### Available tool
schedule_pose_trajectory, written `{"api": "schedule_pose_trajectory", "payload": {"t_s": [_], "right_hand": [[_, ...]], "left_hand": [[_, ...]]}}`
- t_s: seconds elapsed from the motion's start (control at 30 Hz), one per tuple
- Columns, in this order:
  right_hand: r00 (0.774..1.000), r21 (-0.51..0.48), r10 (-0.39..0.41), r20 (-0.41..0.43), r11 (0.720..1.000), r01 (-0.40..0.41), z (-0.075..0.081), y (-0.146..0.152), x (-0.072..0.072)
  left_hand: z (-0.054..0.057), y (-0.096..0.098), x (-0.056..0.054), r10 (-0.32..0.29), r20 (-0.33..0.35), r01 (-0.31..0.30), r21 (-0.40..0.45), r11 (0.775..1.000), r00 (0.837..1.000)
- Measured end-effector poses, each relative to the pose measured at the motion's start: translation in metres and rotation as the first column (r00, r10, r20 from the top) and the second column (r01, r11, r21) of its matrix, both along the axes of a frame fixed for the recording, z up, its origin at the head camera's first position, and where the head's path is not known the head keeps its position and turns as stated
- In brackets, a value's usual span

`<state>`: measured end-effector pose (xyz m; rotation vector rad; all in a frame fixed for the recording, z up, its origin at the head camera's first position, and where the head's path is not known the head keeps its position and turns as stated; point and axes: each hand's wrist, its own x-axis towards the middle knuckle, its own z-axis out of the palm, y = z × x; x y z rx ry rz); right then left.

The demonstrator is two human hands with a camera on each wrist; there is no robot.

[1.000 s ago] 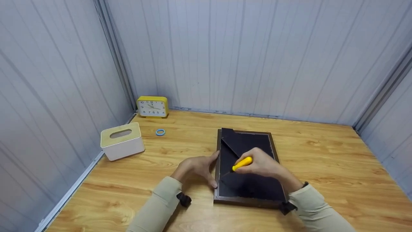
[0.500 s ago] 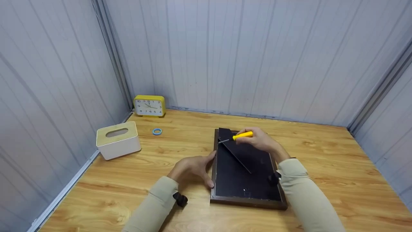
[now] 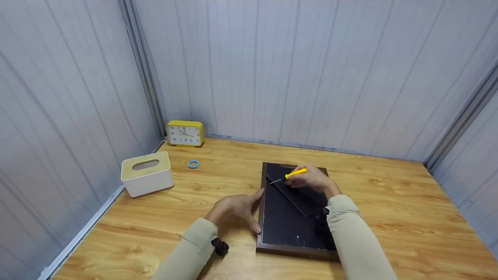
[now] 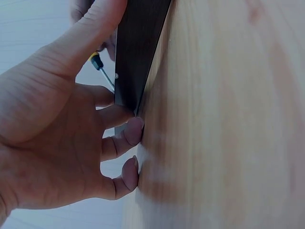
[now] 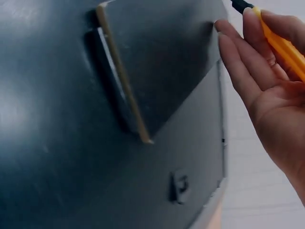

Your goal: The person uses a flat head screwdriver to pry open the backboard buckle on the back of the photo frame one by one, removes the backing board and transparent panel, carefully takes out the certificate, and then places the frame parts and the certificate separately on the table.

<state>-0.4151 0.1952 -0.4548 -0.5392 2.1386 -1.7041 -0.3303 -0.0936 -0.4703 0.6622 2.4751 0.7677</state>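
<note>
A picture frame (image 3: 280, 225) lies back side up on the table, brown-edged with a black backing. A black stand flap (image 3: 300, 199) runs slantwise across that backing. My right hand (image 3: 312, 181) pinches a screwdriver (image 3: 296, 173) with a yellow handle. Its thin shaft points left, the tip close over the flap's edge near the frame's left side. In the right wrist view, the lower fingertips (image 5: 228, 42) are right at the flap's side. My left hand (image 3: 239, 208) rests against the frame's left edge, thumb and fingers spread along it; the left wrist view shows its fingers lightly bent.
A white tissue box (image 3: 149, 181) with a wooden top stands at the left. Behind it are a yellow clock (image 3: 184, 133) and a blue ring (image 3: 193, 164). Pale panel walls (image 3: 288, 70) border the wooden table (image 3: 397, 210). A small hanger (image 3: 300, 239) sits low on the backing.
My right hand has moved the screwdriver from the frame's lower left up to its upper left. The flap's top end no longer sticks out past the frame's upper edge. The left hand stays in place.
</note>
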Motion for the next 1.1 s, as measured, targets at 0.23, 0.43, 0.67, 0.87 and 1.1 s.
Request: {"api": "schedule_pose_trajectory", "payload": {"t_s": [0.23,0.43,0.67,0.87,1.1], "right_hand": [[0.996,-0.051,-0.044,0.077,0.998,0.048,-0.001,0.002,-0.001],[0.999,0.033,-0.031,0.027,0.999,0.030,0.004,0.001,0.003],[0.999,0.074,-0.031,-0.024,0.997,0.033,0.003,-0.001,0.007],[0.998,0.064,-0.055,-0.021,0.996,0.056,-0.003,-0.004,0.006],[0.996,0.043,-0.076,0.040,0.996,0.074,-0.013,-0.004,0.003]], "left_hand": [[0.001,0.003,-0.001,-0.016,-0.010,0.016,0.002,1.000,1.000],[0.002,0.005,-0.002,-0.043,-0.017,0.043,0.014,0.999,0.999],[0.000,0.006,-0.002,-0.062,-0.014,0.063,0.033,0.997,0.998],[-0.003,0.001,-0.001,-0.050,0.025,0.049,0.046,0.998,0.998],[-0.009,-0.006,-0.009,-0.075,0.135,0.047,0.201,0.979,0.988]]}}
